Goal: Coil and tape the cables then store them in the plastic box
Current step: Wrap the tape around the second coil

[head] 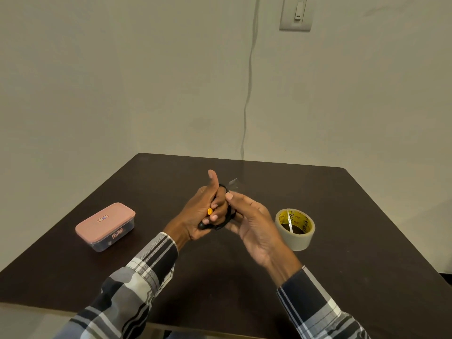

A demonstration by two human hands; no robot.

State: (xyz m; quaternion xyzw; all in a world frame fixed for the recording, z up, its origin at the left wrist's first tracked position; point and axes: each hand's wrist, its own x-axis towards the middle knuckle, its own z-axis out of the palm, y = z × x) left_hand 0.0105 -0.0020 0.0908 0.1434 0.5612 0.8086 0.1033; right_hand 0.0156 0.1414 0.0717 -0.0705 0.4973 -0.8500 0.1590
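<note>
Above the middle of the dark table (342, 241), my left hand (203, 211) grips a coiled black cable (226, 218) with an orange plug tip, thumb sticking up. My right hand (249, 223) pinches the coil from the right, and a strip of clear tape (233, 183) sticks up behind it. A roll of clear packing tape (296, 228) with a yellow core stands on the table to the right of my hands. The plastic box (105, 227), clear with a pink lid on it, sits on the table to the left.
A thin wire (249, 81) runs down the pale wall behind the table, below a switch plate (296, 13) at the upper right. The table's front edge crosses under my plaid sleeves.
</note>
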